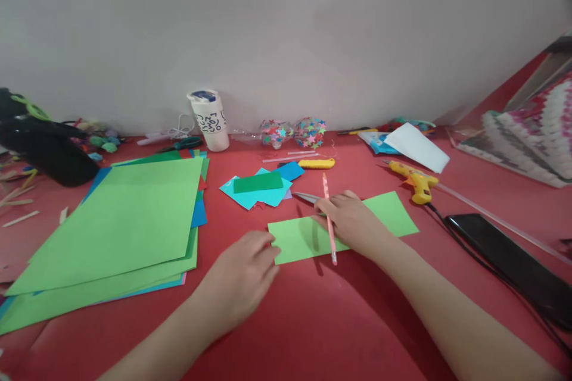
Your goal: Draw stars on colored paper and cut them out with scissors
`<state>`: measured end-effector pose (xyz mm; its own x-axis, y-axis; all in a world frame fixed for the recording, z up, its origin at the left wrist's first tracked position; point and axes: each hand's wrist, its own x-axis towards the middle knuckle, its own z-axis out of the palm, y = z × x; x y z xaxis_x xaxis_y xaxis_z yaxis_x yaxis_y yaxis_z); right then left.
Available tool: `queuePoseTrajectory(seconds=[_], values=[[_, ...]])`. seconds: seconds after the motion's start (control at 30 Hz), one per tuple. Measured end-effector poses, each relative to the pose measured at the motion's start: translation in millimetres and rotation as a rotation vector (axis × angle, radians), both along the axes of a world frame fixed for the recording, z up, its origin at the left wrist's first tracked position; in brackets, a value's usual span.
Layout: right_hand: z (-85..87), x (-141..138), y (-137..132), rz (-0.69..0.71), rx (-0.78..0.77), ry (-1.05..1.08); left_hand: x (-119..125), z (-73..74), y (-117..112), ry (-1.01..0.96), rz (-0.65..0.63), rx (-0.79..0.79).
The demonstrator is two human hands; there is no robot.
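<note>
A light green paper strip [393, 214] lies on the red table [339, 321] in front of me. My right hand [353, 223] rests on it, closed round a pink pencil [329, 220] and what looks like scissors, whose grey blade tips [306, 196] poke out to the left. My left hand [241, 280] lies palm down with curled fingers at the strip's left end, touching its edge, nothing visible in it.
A stack of green and blue paper sheets [120, 220] lies at left. Teal and green scraps [257, 187], a yellow cutter [316, 163], a white cup [210, 119], a yellow glue gun [415, 181], a black flat case [513, 262] and a grey wall [286, 41] surround the work spot.
</note>
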<state>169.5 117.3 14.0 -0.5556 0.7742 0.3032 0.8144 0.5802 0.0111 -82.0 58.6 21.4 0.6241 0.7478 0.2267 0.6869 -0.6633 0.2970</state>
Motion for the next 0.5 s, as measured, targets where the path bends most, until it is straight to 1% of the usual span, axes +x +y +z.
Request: queuePoseTrajectory(seconds=[0.03, 0.1, 0.13, 0.2, 0.27, 0.3, 0.37, 0.43, 0.5], values=[[-0.1, 0, 1, 0.012, 0.004, -0.011, 3, -2.8, -3, 0.064, -0.066, 0.060], [3.3, -3, -1, 0.013, 0.024, 0.015, 10, -9.5, -8, 0.158, -0.111, 0.151], [6.9, -4, -3, -0.007, 0.023, 0.079, 13, -12.9, -10, 0.189, -0.119, 0.187], [16.9, -8, -8, -0.073, -0.053, 0.337, 20, -18.8, -14, 0.239, -0.108, 0.232], [27.6, -15, -15, -0.130, -0.243, 0.676, 28, -22.4, -19, 0.301, -0.083, 0.250], [31.7, -19, -17, -0.125, -0.329, 0.801, 33, -23.0, -22, 0.337, -0.063, 0.253], [34.6, -31, -21, -0.099, -0.563, 0.894, 44, -21.9, -29, 0.403, -0.030, 0.298], [29.0, -44, -20, -0.045, -0.847, 0.993, 54, -18.5, -34, 0.432, 0.019, 0.343], [17.2, -55, -17, -0.005, -1.050, 1.200, 62, -15.2, -37, 0.432, 0.021, 0.344]])
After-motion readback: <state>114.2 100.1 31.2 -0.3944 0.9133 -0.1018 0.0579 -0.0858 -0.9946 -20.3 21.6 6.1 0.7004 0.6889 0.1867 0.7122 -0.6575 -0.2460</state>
